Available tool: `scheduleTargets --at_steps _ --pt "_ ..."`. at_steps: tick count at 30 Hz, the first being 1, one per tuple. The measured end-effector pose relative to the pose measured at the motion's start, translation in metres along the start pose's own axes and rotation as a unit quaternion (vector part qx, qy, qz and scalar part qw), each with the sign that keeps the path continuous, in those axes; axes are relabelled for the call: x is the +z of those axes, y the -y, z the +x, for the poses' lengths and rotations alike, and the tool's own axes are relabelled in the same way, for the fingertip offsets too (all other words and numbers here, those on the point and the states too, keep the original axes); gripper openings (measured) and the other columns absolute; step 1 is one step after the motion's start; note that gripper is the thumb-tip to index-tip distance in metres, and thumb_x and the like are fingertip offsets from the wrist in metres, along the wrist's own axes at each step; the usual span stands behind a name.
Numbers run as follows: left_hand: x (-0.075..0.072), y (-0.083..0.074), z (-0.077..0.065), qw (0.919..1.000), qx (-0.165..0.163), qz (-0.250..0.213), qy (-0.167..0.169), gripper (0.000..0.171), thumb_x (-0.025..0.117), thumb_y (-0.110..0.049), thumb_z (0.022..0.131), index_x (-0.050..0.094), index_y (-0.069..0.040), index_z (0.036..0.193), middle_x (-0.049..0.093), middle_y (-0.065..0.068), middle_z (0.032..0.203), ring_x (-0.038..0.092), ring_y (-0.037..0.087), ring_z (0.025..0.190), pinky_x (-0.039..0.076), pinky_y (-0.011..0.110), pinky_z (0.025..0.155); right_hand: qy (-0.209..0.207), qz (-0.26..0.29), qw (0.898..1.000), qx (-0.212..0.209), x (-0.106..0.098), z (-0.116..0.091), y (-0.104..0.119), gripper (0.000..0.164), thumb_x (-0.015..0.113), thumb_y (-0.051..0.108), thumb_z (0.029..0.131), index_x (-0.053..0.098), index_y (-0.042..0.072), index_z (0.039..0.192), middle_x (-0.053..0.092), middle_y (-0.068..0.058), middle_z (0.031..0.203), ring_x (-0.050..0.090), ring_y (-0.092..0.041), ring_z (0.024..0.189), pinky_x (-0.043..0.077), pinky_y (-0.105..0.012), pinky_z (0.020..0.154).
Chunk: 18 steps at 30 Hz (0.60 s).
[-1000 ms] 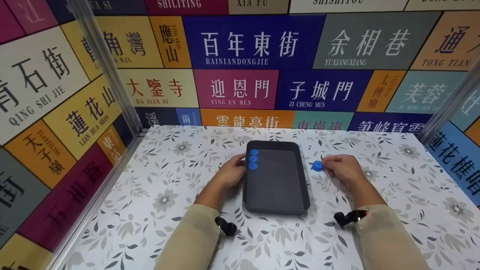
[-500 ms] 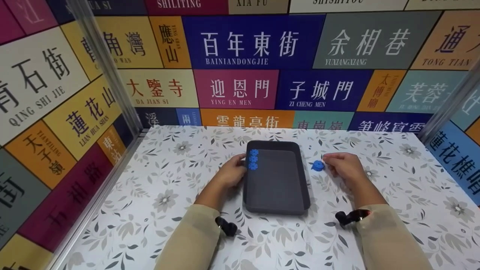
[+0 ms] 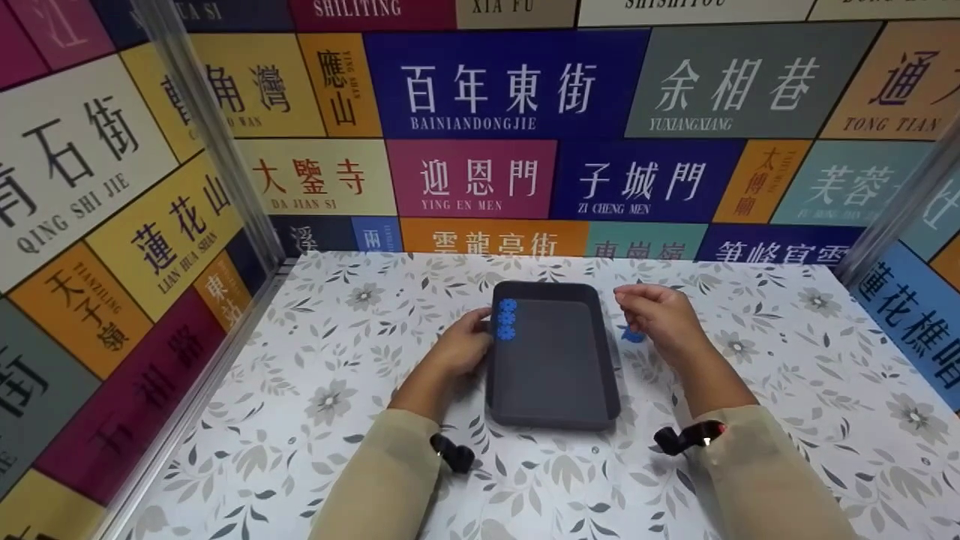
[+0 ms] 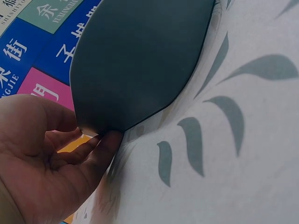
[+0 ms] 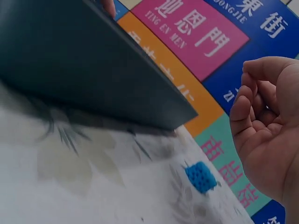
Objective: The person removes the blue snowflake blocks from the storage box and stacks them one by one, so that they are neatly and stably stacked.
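My left hand [image 3: 463,345] grips the left side of a dark grey rectangular tray [image 3: 547,420]; in the left wrist view its thumb and fingers pinch the tray's wall [image 4: 140,56]. Three small blue flower-shaped pieces [image 3: 507,319] stand in a column along the tray's inner left side. My right hand [image 3: 660,315] is raised just beyond the tray's right edge, thumb and index fingertips together. I cannot tell whether something tiny is between them. Beneath it on the table lies a small blue clump [image 3: 634,335], partly hidden in the head view; its dotted surface [image 5: 201,177] shows in the right wrist view.
A white tablecloth [image 3: 315,465] with grey leaves and flowers covers the table. Panels [image 3: 510,82] with coloured name signs enclose the back and both sides. Dark wrist cameras sit at both sleeves.
My right hand first touches the blue clump, draws slightly away from it, then rises leftward toward the tray. The left hand, tray and three blue pieces stay put.
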<state>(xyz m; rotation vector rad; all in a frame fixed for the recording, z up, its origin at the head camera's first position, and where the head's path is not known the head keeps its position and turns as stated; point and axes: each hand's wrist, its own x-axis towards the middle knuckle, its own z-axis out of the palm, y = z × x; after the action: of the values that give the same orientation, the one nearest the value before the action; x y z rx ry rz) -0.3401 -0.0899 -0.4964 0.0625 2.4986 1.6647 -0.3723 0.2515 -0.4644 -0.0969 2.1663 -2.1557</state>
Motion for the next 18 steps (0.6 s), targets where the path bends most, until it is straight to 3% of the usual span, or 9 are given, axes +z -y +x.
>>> scheduleTargets --at_steps 9,13,18 --pt "-0.001 -0.002 -0.002 1.0 0.001 0.008 0.0 0.062 0.054 -0.012 0.099 0.048 -0.011 0.161 0.06 0.018 0.156 0.06 0.033 0.139 0.047 0.049 0.119 0.015 0.008 1.0 -0.012 0.053 0.001 0.022 0.012 0.078 0.02 0.099 0.08 0.011 0.106 0.07 0.005 0.079 0.059 -0.009 0.067 0.054 -0.023 0.062" --pt "-0.003 -0.002 -0.002 1.0 0.004 0.006 -0.001 0.062 0.054 -0.012 0.099 0.048 -0.01 0.161 0.06 0.019 0.156 0.058 0.035 0.142 0.044 0.049 0.122 0.033 0.01 0.999 -0.021 0.081 0.013 0.024 0.014 0.078 0.017 0.098 0.079 0.006 0.107 0.068 0.005 0.077 0.058 -0.009 0.065 0.052 -0.022 0.06" --pt "-0.002 0.0 -0.001 0.9999 0.006 0.01 0.0 0.061 0.055 -0.012 0.099 0.048 -0.01 0.16 0.059 0.019 0.156 0.056 0.035 0.144 0.041 0.049 0.125 0.046 -0.033 0.998 -0.024 0.108 0.031 0.022 0.015 0.077 0.019 0.098 0.079 0.007 0.108 0.07 0.005 0.079 0.06 -0.01 0.064 0.054 -0.024 0.06"
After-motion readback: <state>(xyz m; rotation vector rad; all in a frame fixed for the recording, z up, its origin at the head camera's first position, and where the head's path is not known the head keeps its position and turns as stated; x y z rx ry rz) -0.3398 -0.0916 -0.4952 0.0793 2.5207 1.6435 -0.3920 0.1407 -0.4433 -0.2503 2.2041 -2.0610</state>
